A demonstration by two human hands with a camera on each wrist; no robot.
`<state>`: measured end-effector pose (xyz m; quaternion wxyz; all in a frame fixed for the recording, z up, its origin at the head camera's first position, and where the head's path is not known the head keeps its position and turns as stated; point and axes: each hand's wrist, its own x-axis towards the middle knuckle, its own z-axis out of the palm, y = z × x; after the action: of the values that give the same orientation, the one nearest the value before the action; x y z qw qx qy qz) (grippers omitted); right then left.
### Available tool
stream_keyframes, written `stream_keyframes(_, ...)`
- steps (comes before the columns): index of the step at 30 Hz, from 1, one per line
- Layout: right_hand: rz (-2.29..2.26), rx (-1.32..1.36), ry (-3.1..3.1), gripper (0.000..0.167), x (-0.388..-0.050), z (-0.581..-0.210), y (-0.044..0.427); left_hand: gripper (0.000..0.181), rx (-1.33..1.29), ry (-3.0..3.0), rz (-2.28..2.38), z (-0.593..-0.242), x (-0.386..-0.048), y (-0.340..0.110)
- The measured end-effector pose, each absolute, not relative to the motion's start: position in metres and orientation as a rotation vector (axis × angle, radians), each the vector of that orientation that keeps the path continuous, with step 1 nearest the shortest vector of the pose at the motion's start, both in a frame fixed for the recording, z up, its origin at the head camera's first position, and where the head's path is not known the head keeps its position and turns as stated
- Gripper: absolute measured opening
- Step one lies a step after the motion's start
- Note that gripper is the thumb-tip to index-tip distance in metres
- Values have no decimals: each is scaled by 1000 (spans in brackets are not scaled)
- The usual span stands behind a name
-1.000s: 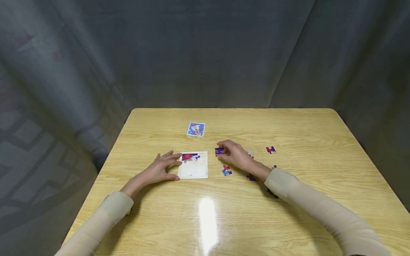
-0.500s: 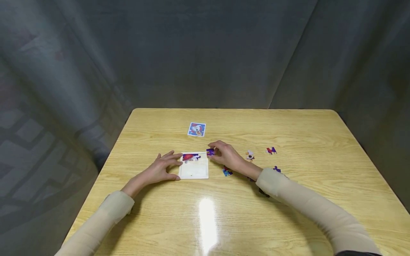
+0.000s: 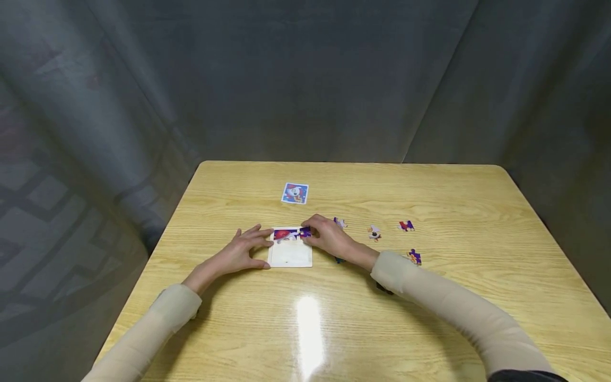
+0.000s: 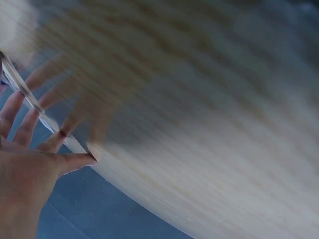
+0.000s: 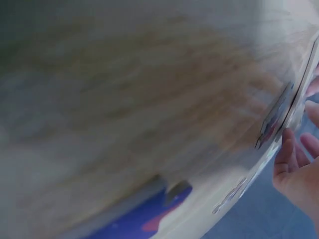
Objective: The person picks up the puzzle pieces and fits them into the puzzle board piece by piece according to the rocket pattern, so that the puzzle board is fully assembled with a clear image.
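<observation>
A white square puzzle tray (image 3: 290, 255) lies flat on the table, with joined red, white and purple puzzle pieces (image 3: 284, 234) along its upper left. My left hand (image 3: 236, 253) rests against the tray's left side, fingers spread and fairly straight, the thumb by the lower corner. In the left wrist view, the fingertips of the left hand (image 4: 27, 167) touch the tray's edge. At the tray's upper right corner, my right hand (image 3: 329, 239) pinches a purple puzzle piece (image 3: 304, 232) beside the joined ones. The right wrist view shows the right hand (image 5: 299, 179) only at its edge.
Loose puzzle pieces lie right of the tray: a white one (image 3: 374, 232), a red-purple one (image 3: 407, 226), a purple-orange one (image 3: 415, 257), and others partly hidden by the right hand. A picture card (image 3: 295, 193) lies behind the tray on the wooden table (image 3: 229, 318).
My right hand has moved left with the purple piece, from beside the tray onto its upper right corner. Pieces it covered now show. My left hand stays at the tray's side.
</observation>
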<state>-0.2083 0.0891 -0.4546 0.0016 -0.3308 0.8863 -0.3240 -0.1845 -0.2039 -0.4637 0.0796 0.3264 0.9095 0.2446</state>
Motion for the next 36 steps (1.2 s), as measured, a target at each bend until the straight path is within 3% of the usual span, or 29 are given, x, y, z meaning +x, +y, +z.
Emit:
stream_keyframes(14, -952, -988, 2822, 38, -206, -458, 82, 56, 978, 2718, 729, -462, -184, -203)
stream_keyframes(23, -827, -1162, 2873, 27, -205, -457, 78, 56, 993, 2728, 732, -462, -183, -205)
stream_keyframes(36, -784, -1198, 2853, 25, -203, -454, 71, 56, 983, 2731, 732, -461, -180, -210)
